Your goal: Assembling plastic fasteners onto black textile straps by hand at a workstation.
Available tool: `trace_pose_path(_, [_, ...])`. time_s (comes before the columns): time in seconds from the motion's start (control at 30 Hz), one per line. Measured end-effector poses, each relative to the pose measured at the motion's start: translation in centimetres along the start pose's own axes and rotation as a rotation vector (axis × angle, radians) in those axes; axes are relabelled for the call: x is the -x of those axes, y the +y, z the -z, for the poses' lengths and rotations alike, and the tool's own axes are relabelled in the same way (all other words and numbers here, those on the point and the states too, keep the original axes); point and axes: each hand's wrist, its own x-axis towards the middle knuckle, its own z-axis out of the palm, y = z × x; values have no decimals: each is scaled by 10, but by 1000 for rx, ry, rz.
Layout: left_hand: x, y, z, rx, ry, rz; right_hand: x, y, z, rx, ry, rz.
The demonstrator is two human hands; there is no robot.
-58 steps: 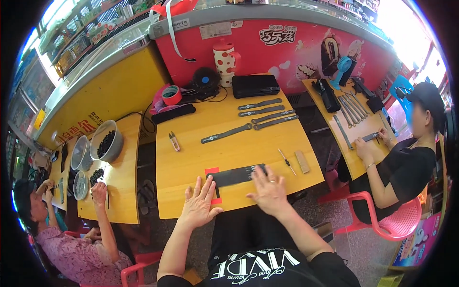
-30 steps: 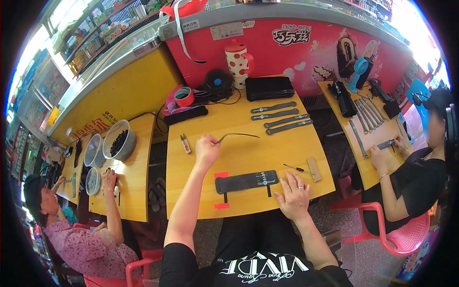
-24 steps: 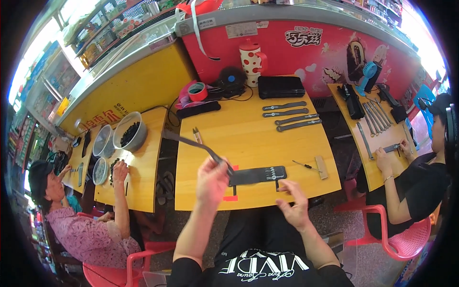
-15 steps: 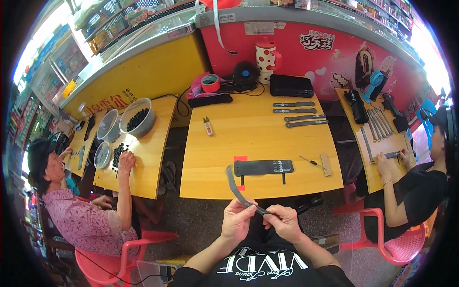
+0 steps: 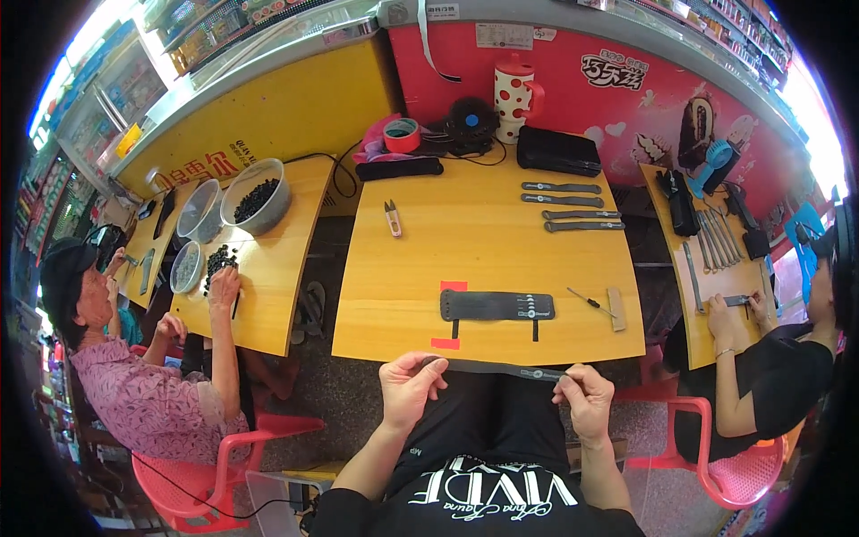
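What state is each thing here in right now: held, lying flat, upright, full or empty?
Grey strap: held stretched between left hand and right hand, just off the table edge.
Black pad: lying flat on the yellow table.
Four grey straps: lying flat in a row.
Snips: lying flat, untouched.
Spotted jug: upright.
Large bowl: holds dark pieces.

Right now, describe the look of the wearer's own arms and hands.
Both forearms are bare, entering from the lower edge. The left hand and right hand are ungloved, with no ring, watch or bracelet visible. The sleeves are out of view; the torso wears a black shirt with white lettering.
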Motion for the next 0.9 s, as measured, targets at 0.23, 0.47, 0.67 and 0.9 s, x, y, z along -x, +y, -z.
trace_pose_path(0.23, [-32,-2,0,-25,13,43,-36,11,-12,18,194,-49])
trace_pose_path(0.47, [-59,-6,-6,-198,60,44,-72,22,-8,704,202,297])
trace_pose_path(0.67, [-76,-15,-5,-275,106,62,-88,32,-12,937,224,299])
trace_pose_path(0.9, [-78,-19,-3,-282,121,115,-94,33,-13,973,189,206])
